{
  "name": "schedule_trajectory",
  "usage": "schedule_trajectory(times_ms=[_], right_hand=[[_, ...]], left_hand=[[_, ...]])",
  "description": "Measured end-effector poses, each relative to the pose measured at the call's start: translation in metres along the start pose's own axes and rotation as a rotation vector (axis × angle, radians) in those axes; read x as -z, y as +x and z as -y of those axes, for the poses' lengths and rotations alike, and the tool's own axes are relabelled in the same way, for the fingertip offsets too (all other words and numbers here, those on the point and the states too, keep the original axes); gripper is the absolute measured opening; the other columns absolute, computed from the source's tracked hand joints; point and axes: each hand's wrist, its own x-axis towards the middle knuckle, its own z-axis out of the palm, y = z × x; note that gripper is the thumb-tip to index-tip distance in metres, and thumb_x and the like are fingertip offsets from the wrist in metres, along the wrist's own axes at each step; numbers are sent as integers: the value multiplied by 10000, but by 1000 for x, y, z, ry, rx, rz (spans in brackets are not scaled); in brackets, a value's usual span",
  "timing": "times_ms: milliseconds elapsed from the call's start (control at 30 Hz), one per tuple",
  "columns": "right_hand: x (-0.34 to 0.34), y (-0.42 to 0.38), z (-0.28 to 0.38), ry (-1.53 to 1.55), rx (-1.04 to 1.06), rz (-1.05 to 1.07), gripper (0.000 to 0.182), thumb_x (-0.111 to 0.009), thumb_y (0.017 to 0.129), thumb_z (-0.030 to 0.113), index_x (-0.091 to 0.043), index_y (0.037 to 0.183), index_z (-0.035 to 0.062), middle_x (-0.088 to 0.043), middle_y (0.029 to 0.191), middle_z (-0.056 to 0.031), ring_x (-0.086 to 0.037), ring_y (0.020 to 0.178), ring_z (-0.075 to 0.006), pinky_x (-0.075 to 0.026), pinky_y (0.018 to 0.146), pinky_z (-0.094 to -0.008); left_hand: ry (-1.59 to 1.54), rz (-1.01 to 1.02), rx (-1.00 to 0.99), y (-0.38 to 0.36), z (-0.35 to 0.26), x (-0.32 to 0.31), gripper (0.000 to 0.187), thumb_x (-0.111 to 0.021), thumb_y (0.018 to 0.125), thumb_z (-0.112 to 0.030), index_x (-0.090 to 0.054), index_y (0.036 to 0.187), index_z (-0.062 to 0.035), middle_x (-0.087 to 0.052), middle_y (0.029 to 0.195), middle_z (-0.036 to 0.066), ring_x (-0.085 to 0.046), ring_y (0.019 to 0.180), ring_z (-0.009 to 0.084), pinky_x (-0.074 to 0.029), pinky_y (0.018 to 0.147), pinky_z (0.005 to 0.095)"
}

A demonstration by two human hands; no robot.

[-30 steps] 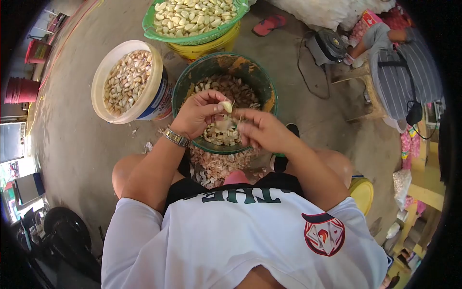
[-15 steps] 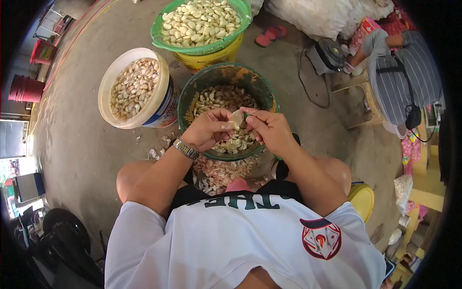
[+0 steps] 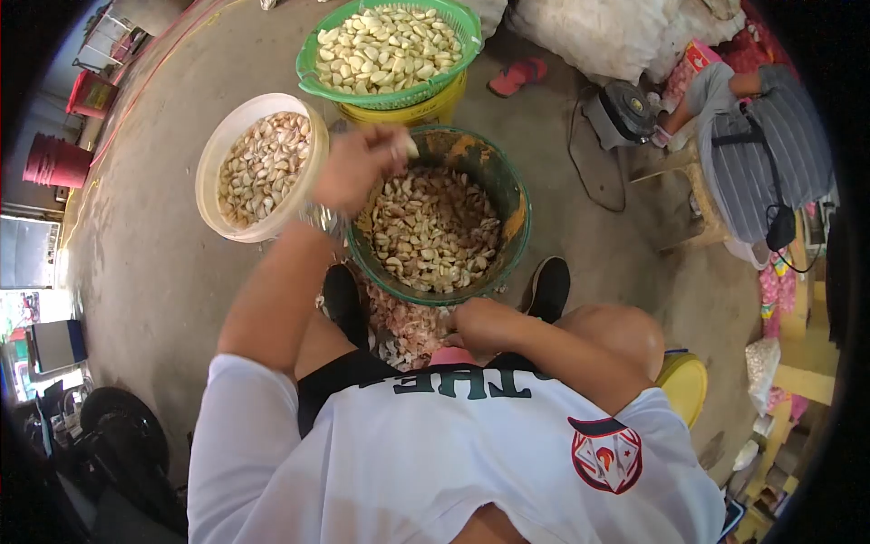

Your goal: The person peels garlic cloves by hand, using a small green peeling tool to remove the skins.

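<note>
My left hand [image 3: 361, 165], smeared by motion, is raised over the upper left rim of the dark green tub [image 3: 518, 249]. Its fingers are closed on a pale garlic clove [image 3: 411, 147]. Many garlic cloves [image 3: 439, 227], mostly with skin on, lie inside the tub. My right hand [image 3: 480, 325] is low, just below the tub's near rim, above a heap of garlic skins [image 3: 403, 317] on the floor; its fingers are hidden from view. A green basket [image 3: 313, 77] of peeled cloves rests on a yellow bucket [image 3: 444, 107] beyond the tub.
A white bucket [image 3: 210, 195] of unpeeled cloves stands left of the tub. My shoes [image 3: 549, 288] flank the tub. Near the right are a slipper [image 3: 517, 76], a corded dark appliance [image 3: 621, 113], a seated person [image 3: 770, 154] and a yellow lid [image 3: 684, 385]. White sacks [image 3: 589, 36] lie at the back.
My hands have separated from over the tub's middle. The left has moved up and left with a clove; the right has come down toward the skins. The view has shifted slightly.
</note>
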Motion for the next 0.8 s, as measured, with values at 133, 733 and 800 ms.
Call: schedule_trajectory(times_ms=[133,733,800], right_hand=[[-6,6,-6,-85,-51,73,180,-475,695,117,-613,756,17,-591,785,-195,-577,759,-337,-452,673,-395],[-9,-3,-23,14,13,-47,163,-474,660,58,-603,709,-27,-588,735,-206,-592,710,-314,-473,614,-398],[-9,-3,-22,14,9,-51,163,-474,662,60,-604,709,-25,-589,737,-204,-593,711,-312,-475,610,-394]], left_hand=[[670,-346,-379,69,-23,25,271,-569,741,-147,-541,991,-45,-577,801,92,-576,694,160,-467,631,273],[1594,836,443,45,158,-53,683,-577,722,-255,-227,1282,-83,-544,991,173,-567,770,234,-473,640,363],[1642,731,469,33,123,-49,733,-587,723,-294,-181,1291,-70,-544,980,180,-566,772,238,-470,642,363]])
